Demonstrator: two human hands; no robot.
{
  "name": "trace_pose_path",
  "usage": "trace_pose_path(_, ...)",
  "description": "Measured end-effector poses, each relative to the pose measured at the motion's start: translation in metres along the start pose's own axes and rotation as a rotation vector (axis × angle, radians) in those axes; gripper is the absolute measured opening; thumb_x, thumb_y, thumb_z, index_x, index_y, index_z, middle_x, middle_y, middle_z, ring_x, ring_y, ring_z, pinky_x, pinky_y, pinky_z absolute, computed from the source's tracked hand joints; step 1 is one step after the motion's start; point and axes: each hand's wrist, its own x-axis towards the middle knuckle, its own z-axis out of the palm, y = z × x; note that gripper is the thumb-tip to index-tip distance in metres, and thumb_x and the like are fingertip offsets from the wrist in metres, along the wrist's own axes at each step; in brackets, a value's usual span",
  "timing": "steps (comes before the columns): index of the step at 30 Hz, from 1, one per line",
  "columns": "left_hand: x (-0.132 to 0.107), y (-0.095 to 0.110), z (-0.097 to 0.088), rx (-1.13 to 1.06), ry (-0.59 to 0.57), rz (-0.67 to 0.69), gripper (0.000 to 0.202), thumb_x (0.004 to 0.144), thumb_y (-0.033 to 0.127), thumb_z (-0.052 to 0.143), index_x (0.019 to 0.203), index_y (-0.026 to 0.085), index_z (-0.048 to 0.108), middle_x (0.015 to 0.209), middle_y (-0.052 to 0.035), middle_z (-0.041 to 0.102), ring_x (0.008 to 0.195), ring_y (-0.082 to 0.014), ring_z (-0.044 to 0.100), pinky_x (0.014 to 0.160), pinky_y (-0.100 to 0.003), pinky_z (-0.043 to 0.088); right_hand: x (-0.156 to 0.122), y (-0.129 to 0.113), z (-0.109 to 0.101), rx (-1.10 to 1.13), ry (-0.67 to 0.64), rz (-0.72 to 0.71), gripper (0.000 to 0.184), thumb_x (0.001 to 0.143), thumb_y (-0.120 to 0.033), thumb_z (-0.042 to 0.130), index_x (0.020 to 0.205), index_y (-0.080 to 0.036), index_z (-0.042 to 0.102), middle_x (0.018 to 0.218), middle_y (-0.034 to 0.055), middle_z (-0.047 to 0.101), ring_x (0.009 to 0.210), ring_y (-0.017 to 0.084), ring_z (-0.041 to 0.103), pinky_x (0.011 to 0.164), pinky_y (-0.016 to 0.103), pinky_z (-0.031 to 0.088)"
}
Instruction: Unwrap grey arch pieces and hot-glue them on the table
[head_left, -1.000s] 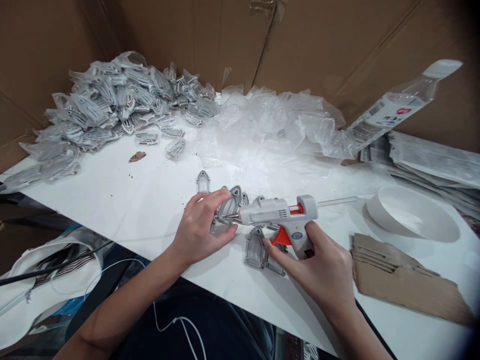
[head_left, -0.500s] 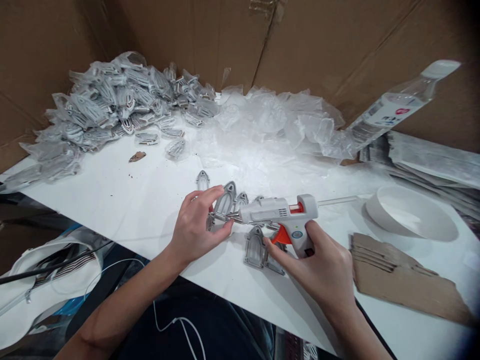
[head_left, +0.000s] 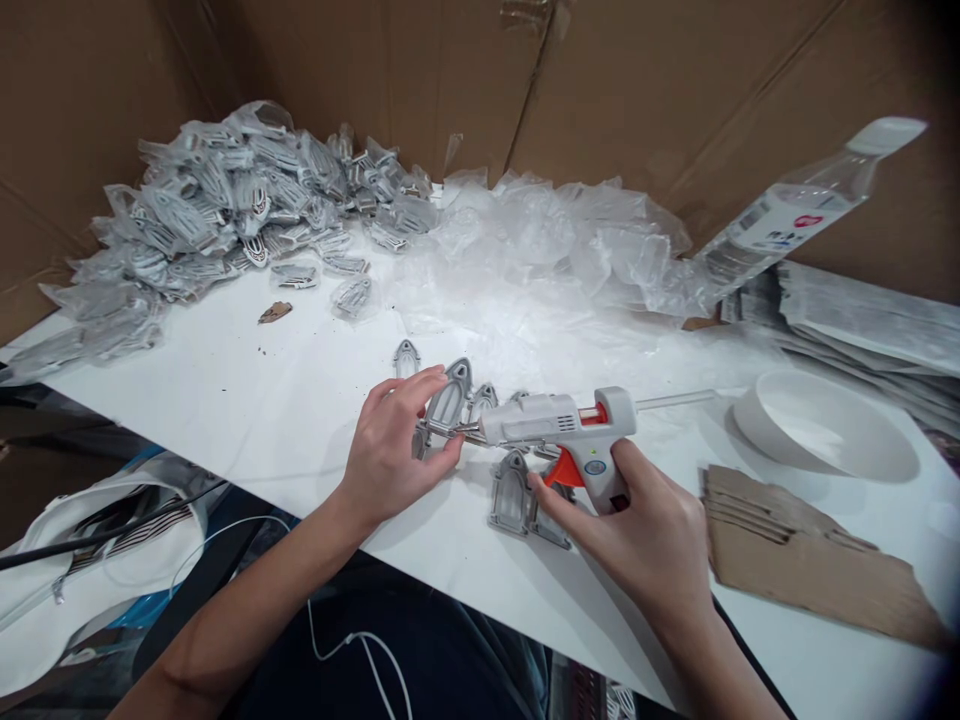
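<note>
My right hand (head_left: pixel 637 530) grips a white hot glue gun (head_left: pixel 559 425) with an orange trigger, a finger on the trigger, its nozzle pointing left. The nozzle touches a grey pointed plastic part (head_left: pixel 448 397) that my left hand (head_left: pixel 394 450) pinches and holds tilted up off the white table (head_left: pixel 247 400). More grey parts lie near: one (head_left: pixel 406 357) beyond my left hand, another (head_left: pixel 512 497) under the gun.
A heap of bagged grey parts (head_left: pixel 217 210) fills the far left. Empty clear bags (head_left: pixel 540 250) lie at the back centre. A white bowl (head_left: pixel 825 425), torn cardboard (head_left: pixel 810 565), a plastic bottle (head_left: pixel 802 215) and stacked papers are on the right. Cardboard walls surround the table.
My left hand has turned the grey part a little more upright against the nozzle. The glue gun and right hand have hardly moved.
</note>
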Motion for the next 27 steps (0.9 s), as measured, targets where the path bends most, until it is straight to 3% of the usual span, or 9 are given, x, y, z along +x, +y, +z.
trace_pose_path(6,0.0003,0.0000,0.0001,0.006,-0.015,0.005,0.058,0.083,0.014,0.072,0.134,0.020,0.044,0.126,-0.0116,0.066,0.098,-0.0215,0.071,0.090,-0.043,0.058,0.0006,0.0003,-0.0001,0.006,-0.009,0.016,0.054,0.079,-0.054,0.070,0.071,-0.025,0.026,0.052,-0.0080,0.036,0.042,0.007,0.034,0.042,0.022,0.026)
trace_pose_path(17,0.0004,0.0004,0.0014,-0.025,-0.019,0.017,0.062,0.083,0.012,0.072,0.137,0.019,0.043,0.125,-0.0113,0.066,0.108,-0.0233,0.070,0.088,-0.039,0.060,-0.0027,0.0049,0.0064,0.040,0.030,0.034,0.055,0.078,-0.057,0.070,0.071,-0.024,0.025,0.052,-0.0078,0.037,0.043,0.007,0.033,0.044,0.023,0.024)
trace_pose_path(27,0.0005,0.0000,0.0022,-0.032,-0.020,-0.002,0.065,0.083,0.013,0.072,0.139,0.022,0.041,0.126,-0.0101,0.065,0.099,-0.0215,0.071,0.086,-0.040,0.061,-0.0025,0.0057,0.0045,0.073,-0.002,0.070,0.056,0.075,-0.057,0.072,0.070,-0.025,0.026,0.052,-0.0085,0.035,0.043,0.007,0.030,0.043,0.024,0.024)
